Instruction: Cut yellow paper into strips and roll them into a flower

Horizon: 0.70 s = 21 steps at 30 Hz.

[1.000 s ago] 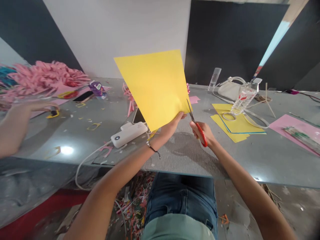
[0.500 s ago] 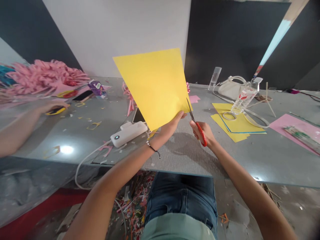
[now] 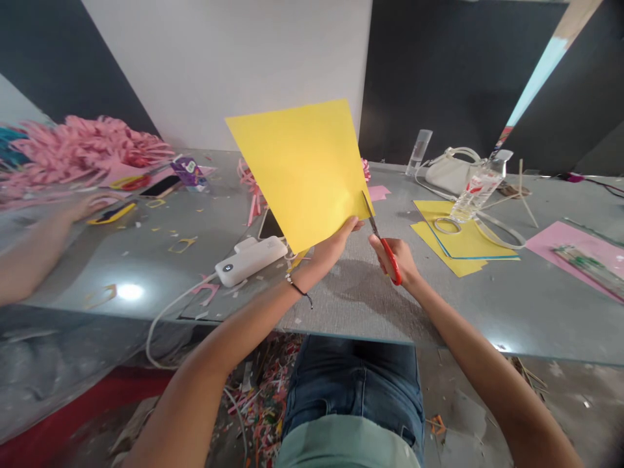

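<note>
A sheet of yellow paper (image 3: pixel 305 172) is held up above the table, tilted. My left hand (image 3: pixel 338 240) pinches its lower edge near the right corner; part of the fingers is hidden behind the sheet. In my right hand (image 3: pixel 397 257) are red-handled scissors (image 3: pixel 390 260), fingers wrapped round the loops. The scissor blades lie against the paper close to its lower right corner, pointing up and away from me. A dark bracelet (image 3: pixel 298 290) circles my left wrist.
On the grey table (image 3: pixel 361 299) a white power bank (image 3: pixel 251 261) with a cable lies left. Yellow sheets (image 3: pixel 453 263), a plastic bottle (image 3: pixel 480 192) and a white bag (image 3: pixel 448 170) are right. Another person's hand (image 3: pixel 88 207) is beside a yellow-black cutter (image 3: pixel 112 214); pink paper strips (image 3: pixel 92 146) are behind.
The yellow sheet has tipped slightly, its top edge a little lower. My right hand and the scissors have shifted slightly left. The other person's hand has drawn back from the cutter.
</note>
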Each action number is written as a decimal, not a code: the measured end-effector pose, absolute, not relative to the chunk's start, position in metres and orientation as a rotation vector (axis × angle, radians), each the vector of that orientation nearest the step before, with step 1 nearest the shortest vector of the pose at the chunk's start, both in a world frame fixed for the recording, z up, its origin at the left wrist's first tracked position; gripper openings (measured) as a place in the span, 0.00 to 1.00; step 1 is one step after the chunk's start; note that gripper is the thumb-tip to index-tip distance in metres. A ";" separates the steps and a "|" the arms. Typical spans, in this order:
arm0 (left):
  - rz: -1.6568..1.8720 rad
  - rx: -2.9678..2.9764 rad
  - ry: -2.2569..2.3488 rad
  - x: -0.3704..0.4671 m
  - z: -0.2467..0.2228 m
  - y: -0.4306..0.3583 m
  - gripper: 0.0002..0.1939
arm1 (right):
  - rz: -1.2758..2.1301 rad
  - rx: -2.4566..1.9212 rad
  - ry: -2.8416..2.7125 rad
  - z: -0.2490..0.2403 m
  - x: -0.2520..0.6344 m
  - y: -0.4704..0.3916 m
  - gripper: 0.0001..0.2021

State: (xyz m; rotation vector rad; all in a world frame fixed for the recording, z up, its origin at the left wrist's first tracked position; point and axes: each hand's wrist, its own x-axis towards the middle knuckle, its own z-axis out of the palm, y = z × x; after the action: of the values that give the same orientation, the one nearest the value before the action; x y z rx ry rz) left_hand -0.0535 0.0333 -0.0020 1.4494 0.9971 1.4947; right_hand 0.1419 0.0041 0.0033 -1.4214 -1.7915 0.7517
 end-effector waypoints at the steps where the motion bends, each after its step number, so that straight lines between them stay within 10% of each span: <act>1: 1.503 1.437 1.001 -0.052 -0.002 0.033 0.21 | 0.743 -1.426 -1.793 0.003 0.142 0.004 0.36; 21: 1.484 1.355 0.985 -0.051 -0.005 0.034 0.20 | 0.591 -1.491 -1.808 -0.003 0.136 0.005 0.36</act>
State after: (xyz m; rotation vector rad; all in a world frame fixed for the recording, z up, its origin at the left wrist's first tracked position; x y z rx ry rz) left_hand -0.0508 0.0341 -0.0048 1.3545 0.9851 1.4838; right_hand 0.1365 0.0047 -0.0028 -1.4906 -1.8076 0.5912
